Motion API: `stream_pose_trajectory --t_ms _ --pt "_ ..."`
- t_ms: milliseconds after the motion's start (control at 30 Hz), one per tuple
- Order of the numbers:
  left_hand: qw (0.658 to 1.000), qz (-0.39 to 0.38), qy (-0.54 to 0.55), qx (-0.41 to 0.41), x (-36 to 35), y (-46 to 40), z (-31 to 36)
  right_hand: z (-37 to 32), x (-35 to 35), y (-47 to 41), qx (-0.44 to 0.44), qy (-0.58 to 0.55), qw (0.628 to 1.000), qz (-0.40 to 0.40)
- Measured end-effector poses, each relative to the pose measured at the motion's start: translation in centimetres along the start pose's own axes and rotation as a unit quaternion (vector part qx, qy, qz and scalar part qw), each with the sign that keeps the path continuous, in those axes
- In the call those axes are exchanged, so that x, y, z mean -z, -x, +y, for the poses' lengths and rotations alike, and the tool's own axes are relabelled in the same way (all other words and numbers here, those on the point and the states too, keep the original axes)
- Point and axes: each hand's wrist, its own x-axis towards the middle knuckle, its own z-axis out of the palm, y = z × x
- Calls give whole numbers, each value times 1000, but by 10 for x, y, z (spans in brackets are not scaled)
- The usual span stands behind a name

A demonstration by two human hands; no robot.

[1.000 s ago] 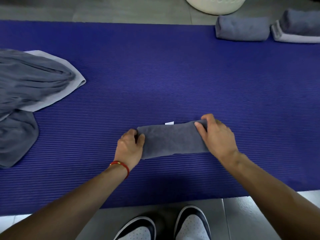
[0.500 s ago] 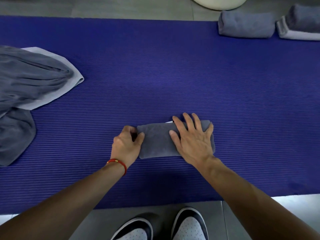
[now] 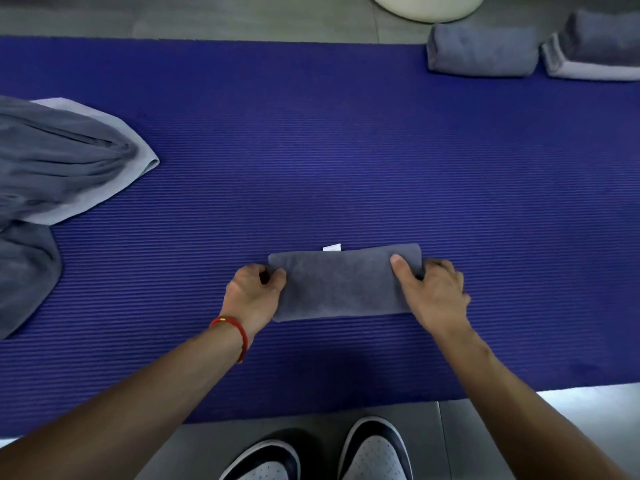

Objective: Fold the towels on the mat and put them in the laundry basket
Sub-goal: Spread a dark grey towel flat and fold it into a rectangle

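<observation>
A small dark grey folded towel (image 3: 341, 282) lies on the blue ribbed mat (image 3: 311, 150), a white tag showing at its far edge. My left hand (image 3: 252, 294) grips its left end, thumb on top. My right hand (image 3: 431, 294) grips its right end, thumb on top and fingers curled round the edge. A heap of unfolded grey towels (image 3: 52, 168) lies at the mat's left. Two folded towels sit at the far right: a grey one (image 3: 481, 50) and a dark one on a light one (image 3: 595, 46). The white laundry basket (image 3: 429, 5) shows partly beyond the mat.
Grey floor (image 3: 173, 15) runs beyond the mat's far edge and in front of its near edge. My two shoes (image 3: 318, 455) stand on the floor just short of the mat.
My right hand, which lay flat on the towel's middle half a second ago, has slid back to the right end and grips it. The left hand has stayed on the left end.
</observation>
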Motion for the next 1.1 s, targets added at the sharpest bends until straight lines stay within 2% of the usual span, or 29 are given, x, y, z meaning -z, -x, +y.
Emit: stream_pose_trajectory --t_ms 67,167,267,400,567,800,933,1033,1100 --pt "999 -17 31 13 4 -1 1 0 6 1 -34 -94 995 -24" --pt "991 -58 112 34 10 -9 8 0 17 -1 -61 -264 958 -92" --pt "973 -135 185 37 19 -19 33 -1 35 -17 -60 -349 925 -134" --pt "942 -232 242 21 39 -34 95 -23 83 -54 -53 -431 891 -131" --pt "927 -272 258 0 66 -33 189 -73 187 -81 16 -450 880 -151" --pt "919 -260 290 -67 108 22 308 -122 320 -70 64 -456 881 -105" --pt "930 -247 259 -87 114 41 346 -117 364 -69 69 -443 883 -140" --pt "940 -256 200 -101 107 39 370 -102 385 -79 47 -418 886 -195" --pt "943 -276 162 -88 95 31 387 -89 392 -92 22 -422 885 -196"
